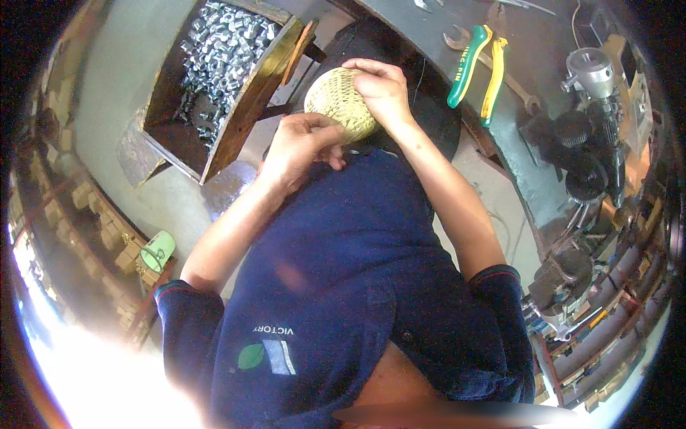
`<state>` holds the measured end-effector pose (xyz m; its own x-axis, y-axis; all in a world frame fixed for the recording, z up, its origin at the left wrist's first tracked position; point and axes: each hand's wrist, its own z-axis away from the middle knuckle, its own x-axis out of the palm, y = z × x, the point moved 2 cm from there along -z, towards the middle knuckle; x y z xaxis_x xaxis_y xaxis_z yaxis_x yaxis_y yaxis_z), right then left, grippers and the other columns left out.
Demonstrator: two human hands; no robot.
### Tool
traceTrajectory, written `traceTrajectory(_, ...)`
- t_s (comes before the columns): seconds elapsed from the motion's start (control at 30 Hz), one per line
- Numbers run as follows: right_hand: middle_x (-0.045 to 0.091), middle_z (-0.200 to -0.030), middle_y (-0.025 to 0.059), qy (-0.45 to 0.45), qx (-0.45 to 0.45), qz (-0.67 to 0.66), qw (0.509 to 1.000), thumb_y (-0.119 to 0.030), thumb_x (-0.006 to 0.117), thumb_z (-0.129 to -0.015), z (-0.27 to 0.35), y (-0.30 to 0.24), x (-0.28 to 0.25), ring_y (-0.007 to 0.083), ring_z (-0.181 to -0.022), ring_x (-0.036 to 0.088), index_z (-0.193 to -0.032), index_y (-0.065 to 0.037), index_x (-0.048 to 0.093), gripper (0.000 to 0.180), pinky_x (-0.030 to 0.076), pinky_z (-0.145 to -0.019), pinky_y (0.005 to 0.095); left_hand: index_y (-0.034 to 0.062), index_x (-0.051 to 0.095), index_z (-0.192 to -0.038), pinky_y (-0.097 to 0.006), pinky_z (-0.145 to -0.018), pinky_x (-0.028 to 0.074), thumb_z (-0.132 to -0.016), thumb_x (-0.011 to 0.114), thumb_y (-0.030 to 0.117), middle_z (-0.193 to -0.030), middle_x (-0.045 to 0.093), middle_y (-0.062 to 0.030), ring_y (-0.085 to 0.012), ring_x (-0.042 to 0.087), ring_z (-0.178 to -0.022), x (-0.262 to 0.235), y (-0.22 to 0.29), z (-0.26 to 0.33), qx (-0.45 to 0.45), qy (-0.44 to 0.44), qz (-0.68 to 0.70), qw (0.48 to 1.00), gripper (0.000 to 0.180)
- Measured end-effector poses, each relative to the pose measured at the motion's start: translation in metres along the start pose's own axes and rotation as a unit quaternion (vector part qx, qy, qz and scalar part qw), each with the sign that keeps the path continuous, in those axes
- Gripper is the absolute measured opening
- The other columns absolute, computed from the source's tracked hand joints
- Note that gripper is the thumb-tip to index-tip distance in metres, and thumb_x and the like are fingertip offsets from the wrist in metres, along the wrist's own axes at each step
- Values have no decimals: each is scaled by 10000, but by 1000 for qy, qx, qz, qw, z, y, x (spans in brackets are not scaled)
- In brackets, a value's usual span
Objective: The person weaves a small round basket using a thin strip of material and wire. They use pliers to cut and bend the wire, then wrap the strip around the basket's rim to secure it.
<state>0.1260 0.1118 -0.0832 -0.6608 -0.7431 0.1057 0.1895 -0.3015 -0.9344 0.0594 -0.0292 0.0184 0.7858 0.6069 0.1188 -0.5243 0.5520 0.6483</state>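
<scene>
A small, pale yellow woven basket [334,98] is held up in front of my dark blue shirt, its rounded, plaited side toward me. My left hand [304,145] grips its lower left edge, with thumb and fingers closed on the rim. Along the upper right side, my right hand [381,91] has its fingers curled over the basket's edge. The inside of the basket is hidden, and so are some of the fingertips.
On the left stands a wooden box [246,118] of shiny metal fittings [221,53]. Green-and-yellow pliers [468,68] and a wrench [525,93] lie on the metal bench [504,136] at right, beside dark gears [586,186]. A pale green cup [158,250] sits lower left.
</scene>
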Motion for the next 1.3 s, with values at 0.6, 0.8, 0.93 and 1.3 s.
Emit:
traceTrajectory(0.6, 685, -856, 139, 94, -72, 83, 989, -229, 635, -633, 1, -8, 0, 176, -801, 663, -985, -49, 679, 397, 498, -748, 279, 30, 653, -745, -329, -595, 494, -716, 688, 113, -721, 639, -140, -254, 641, -643, 2, 8, 1, 399, 183, -458, 773, 95)
traceTrajectory(0.8, 673, -853, 115, 13, 0, -217, 976, -10, 556, -692, 7, -45, 22, 193, -748, 630, -924, 65, 661, 265, 495, -712, 286, 18, 676, -771, -288, -586, 482, -712, 702, 138, -718, 655, -115, -190, 624, -592, -67, 14, -2, 307, 184, -371, 857, 137)
traceTrajectory(0.93, 626, -1049, 168, -134, 203, -311, 919, -106, 499, -815, 34, -35, 6, 241, -985, 605, -1048, 52, 586, 295, 465, -889, 353, -12, 663, -768, -222, -560, 435, -739, 691, 18, -666, 635, -37, -78, 547, -594, -68, 5, 8, 205, 128, -308, 920, 50)
traceTrajectory(1.3, 548, -1243, 139, -277, 170, -309, 894, -172, 587, -719, 62, -8, 4, 244, -1115, 553, -1299, 26, 426, 633, 416, -990, 369, -18, 642, -821, -221, -649, 440, -772, 681, 45, -719, 629, -25, -73, 550, -686, -61, -13, 4, 176, 50, -200, 962, 89)
